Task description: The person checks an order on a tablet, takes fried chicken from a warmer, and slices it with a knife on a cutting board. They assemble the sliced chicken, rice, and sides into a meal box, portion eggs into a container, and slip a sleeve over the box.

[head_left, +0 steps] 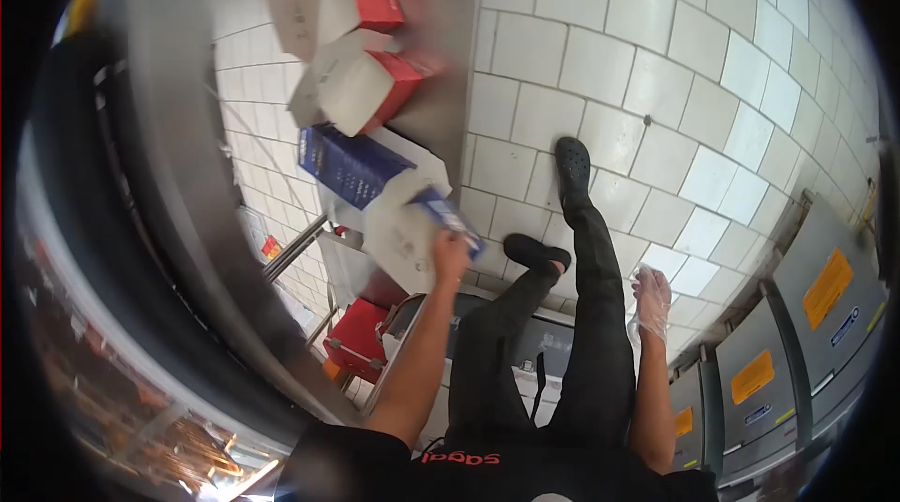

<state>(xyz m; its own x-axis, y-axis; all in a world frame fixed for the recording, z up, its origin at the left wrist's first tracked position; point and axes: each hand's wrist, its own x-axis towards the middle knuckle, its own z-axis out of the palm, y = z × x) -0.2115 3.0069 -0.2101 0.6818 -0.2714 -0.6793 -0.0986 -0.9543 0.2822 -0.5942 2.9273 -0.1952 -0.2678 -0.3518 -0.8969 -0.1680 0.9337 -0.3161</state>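
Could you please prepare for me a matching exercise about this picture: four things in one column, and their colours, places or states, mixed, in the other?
Things:
1. Left hand
2. Right hand
3. Shoes
4. Grey fronts at the right side of the picture

Colours, places or states:
A. Black
B. Marked with orange labels
C. Touching a blue-and-white carton
D. Inside a clear plastic glove

Right pairs: 1-C, 2-D, 3-A, 4-B
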